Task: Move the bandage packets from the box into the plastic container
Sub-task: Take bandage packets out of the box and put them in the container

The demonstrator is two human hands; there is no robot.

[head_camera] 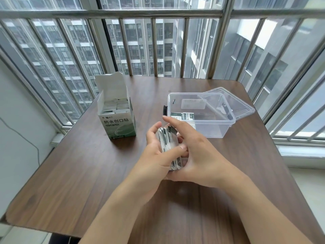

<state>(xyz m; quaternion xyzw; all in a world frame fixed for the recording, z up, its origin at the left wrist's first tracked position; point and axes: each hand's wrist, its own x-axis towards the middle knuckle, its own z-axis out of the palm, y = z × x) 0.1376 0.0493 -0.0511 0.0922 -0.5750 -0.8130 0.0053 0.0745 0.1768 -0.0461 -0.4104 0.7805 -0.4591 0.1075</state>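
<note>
A stack of bandage packets [168, 144] is held between both hands above the middle of the table. My left hand [154, 155] grips the stack from the left, thumb across its front. My right hand [195, 152] holds it from the right, index finger stretched over the top. The open green and white bandage box [117, 125] stands at the left with several packets [116, 106] still inside. The clear plastic container [218, 124] sits at the right, open, with a few packets [182, 116] lying in it.
The container's clear lid [241, 104] leans behind it at the right. A brown wooden table [88, 173] carries everything. A metal railing [153, 46] and windows stand just beyond the table's far edge.
</note>
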